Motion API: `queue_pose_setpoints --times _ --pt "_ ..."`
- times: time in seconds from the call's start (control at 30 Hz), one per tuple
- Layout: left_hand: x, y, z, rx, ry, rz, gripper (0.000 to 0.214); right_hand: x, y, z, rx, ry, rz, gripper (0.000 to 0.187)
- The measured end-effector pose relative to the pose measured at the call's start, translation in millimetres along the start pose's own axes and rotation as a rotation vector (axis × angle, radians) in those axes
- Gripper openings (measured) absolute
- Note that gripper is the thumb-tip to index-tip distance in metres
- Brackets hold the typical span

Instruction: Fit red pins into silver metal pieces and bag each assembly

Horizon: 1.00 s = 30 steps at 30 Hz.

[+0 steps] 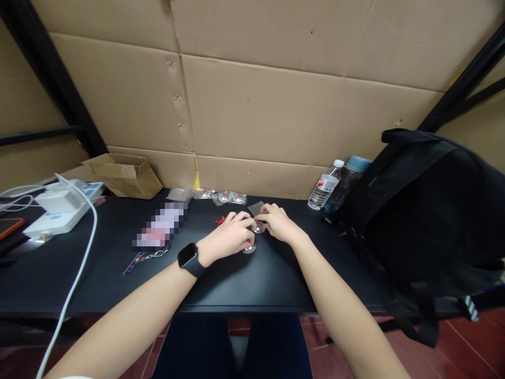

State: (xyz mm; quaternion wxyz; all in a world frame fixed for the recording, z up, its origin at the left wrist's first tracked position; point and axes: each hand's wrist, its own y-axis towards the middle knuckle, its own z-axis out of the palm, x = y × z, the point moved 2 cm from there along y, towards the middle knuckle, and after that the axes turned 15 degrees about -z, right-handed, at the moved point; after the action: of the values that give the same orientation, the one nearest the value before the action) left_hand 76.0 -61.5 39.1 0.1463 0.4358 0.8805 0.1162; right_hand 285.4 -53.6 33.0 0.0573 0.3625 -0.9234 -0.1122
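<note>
My left hand (pixel 229 236) and my right hand (pixel 279 223) meet over the middle of the black table (pixel 276 273). Both have their fingers curled and pinched round a small silvery metal piece with a red spot (pixel 259 228) held between them. A second small silvery round piece (pixel 249 249) lies on the table under my left hand. A small red part (pixel 220 221) sits just left of my left hand's fingers. A black watch (pixel 191 259) is on my left wrist.
Several small clear bags of parts (pixel 224 197) lie against the cardboard wall. A key ring (pixel 145 257), a power strip with a white cable (pixel 59 216), an open cardboard box (pixel 124 173), two bottles (pixel 325 192) and a large black backpack (pixel 430 210) stand around.
</note>
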Motion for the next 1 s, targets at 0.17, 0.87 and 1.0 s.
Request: queue_pose_setpoints --times 0.17,0.87,1.0 --pt "4.1 -2.1 -4.0 -0.025 0.055 -0.04 0.005 8.9 5.8 1.2 0.002 -0.043 0.001 0.031" --pt "206.5 -59.7 -23.9 -0.122 0.078 -1.166 0.098 -19.6 -7.9 -3.0 -0.092 0.069 0.198 0.034" --pt "202.4 -58.8 -27.1 -0.148 0.058 -1.2 0.097 -18.7 -8.9 -4.4 -0.103 0.097 0.183 0.033"
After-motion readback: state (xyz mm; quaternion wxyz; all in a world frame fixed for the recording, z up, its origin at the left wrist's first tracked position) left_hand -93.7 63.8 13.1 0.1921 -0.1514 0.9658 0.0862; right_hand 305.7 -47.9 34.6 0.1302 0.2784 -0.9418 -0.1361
